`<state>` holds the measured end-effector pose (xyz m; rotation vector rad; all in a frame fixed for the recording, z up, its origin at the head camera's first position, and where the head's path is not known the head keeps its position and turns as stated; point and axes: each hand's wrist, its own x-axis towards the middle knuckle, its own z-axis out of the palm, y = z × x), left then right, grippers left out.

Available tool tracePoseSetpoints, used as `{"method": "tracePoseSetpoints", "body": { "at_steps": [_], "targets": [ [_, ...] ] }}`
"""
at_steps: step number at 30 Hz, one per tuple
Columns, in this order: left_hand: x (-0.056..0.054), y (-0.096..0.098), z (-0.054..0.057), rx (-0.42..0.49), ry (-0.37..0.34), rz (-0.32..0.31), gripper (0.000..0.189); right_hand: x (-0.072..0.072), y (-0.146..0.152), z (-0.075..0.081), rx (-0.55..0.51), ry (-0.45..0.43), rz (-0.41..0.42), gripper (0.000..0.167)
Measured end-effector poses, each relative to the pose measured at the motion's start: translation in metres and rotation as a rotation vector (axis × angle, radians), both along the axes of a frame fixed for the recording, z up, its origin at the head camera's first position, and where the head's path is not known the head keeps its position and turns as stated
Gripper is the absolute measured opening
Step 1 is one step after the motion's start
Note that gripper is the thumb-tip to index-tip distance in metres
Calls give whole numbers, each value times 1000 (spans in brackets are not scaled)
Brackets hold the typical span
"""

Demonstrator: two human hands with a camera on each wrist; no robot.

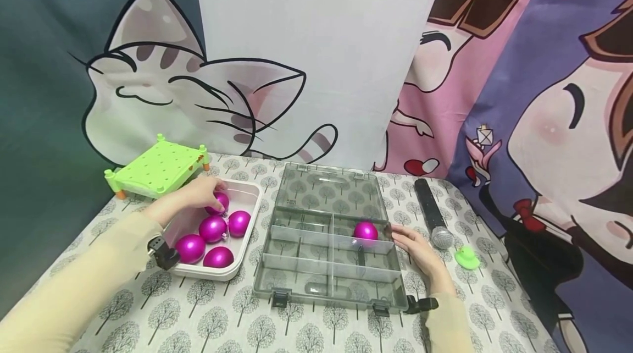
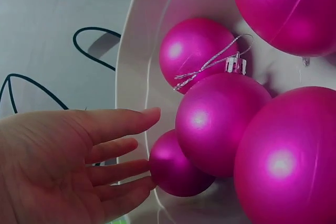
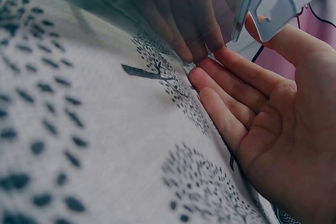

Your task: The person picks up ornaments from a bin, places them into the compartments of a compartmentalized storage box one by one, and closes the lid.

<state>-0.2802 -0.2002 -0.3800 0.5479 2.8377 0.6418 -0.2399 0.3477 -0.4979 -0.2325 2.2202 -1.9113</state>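
Several shiny magenta Christmas baubles [image 1: 212, 229] lie in a white plastic tray [image 1: 257, 193] on the left; one shows a silver cap and string in the left wrist view. My left hand [image 1: 204, 192] reaches over the tray's far side, its fingers [image 2: 123, 171] extended beside the farthest bauble [image 2: 181, 163]. Whether they touch it, I cannot tell. A grey see-through compartment box [image 1: 331, 290] stands in the middle with its lid raised back. One bauble [image 1: 366, 231] sits in its back right compartment. My right hand [image 1: 417, 251] rests against the box's right wall, fingers fairly straight.
Behind the tray is a lime-green pegged stand [image 1: 160, 166] with orange feet. To the right of the box lie a black microphone [image 1: 430, 210] and a green toy duck [image 1: 467, 257]. A tree-patterned cloth [image 1: 198, 314] covers the table, with a cartoon curtain [image 1: 316, 28] behind.
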Motion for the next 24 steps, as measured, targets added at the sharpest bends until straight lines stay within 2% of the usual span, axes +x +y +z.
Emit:
{"method": "tracePoseSetpoints", "body": {
  "at_steps": [7,12,17,24],
  "targets": [
    [-2,3,-1,-67,16,-6,51,-1,1,-2,-14,0,2,53],
    [-3,3,-3,-81,6,-8,44,-2,1,-3,-35,0,-3,53],
    [-6,2,-7,-107,-21,-1,46,-2,1,-2,-21,5,0,52],
    [-8,2,-13,-121,-22,-22,49,-2,1,-1,19,8,0,52]
  ]
}}
